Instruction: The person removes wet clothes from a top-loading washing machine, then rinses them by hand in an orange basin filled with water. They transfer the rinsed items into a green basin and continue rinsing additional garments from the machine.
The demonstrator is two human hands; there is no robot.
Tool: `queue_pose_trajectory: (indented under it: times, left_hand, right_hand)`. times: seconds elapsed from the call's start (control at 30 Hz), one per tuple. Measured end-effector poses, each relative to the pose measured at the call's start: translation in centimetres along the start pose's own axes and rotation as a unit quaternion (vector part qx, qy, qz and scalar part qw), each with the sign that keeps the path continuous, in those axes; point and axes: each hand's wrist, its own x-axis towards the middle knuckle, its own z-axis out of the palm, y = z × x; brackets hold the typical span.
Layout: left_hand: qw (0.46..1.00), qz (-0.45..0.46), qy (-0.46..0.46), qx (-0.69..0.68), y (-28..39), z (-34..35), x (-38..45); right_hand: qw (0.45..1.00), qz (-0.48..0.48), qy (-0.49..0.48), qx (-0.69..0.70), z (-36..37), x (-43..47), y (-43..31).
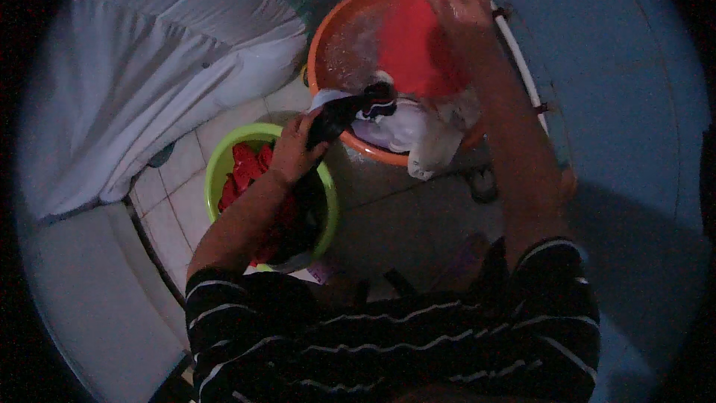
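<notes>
High over an orange basin (376, 155), my right hand (460, 3) grips a red cloth (417, 45) that hangs down into it, blurred. My left hand (299, 148) holds a black garment with white trim (330, 120), stretched across the basin's near left rim. White wet laundry (400, 126) lies in the basin's near side, and a pale piece (429, 154) drapes over the rim. Below my left hand and forearm stands a lime-green tub (331, 224) with red clothes (246, 165) and dark clothes inside; my forearm hides part of them.
A white sheet (168, 67) covers a bulky thing at the left, with a grey-white panel (106, 291) below it. Tiled floor (176, 201) runs between. A white pipe (520, 59) follows the blue wall (621, 95) to the right of the basin.
</notes>
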Motion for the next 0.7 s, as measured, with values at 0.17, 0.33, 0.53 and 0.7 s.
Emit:
queue_pose_trajectory:
  times: [0.17,0.33,0.53,0.7]
  left_hand:
    - [0.964,-0.07,-0.247,-0.061,-2.1,-4.9,-4.2]
    - [0.843,-0.102,-0.514,0.119,-5.5,-11.8,-8.4]
    - [0.992,-0.027,-0.115,0.05,1.9,-8.1,5.6]
    - [0.975,0.023,-0.006,0.22,3.1,6.3,16.6]
  right_hand:
    - [0.881,0.223,-0.076,0.411,5.8,-0.9,2.7]
    - [0.836,0.258,-0.204,0.44,6.2,-7.1,-0.8]
    - [0.914,0.032,-0.338,0.222,6.3,-11.3,-8.4]
    - [0.887,0.094,-0.438,0.112,13.6,-14.5,-9.0]
